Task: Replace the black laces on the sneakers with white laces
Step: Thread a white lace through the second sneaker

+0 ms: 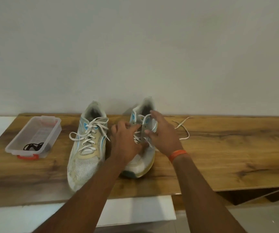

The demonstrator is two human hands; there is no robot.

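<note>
Wood-grained table (219,157) carries both sneakers, toes toward the near edge; the left sneaker (86,148) already wears a white lace (91,132) crossed through every eyelet, its ends lying loose and, it seems, untied. On the right sneaker (142,158) both hands are at work: the left hand (125,140) has its fingers curled in around the eyelet flap, apparently pinching lace, and the right hand (160,132) spreads wide over the tongue, thumb against the flap; whether it grips anything I cannot tell. That shoe's white lace tail (184,130) trails off to the right, so its upper eyelets look unfinished. Farther left, black laces (33,146) lie coiled in a clear plastic bin (51,128); removal is done, and I judge the task near its end.
</note>
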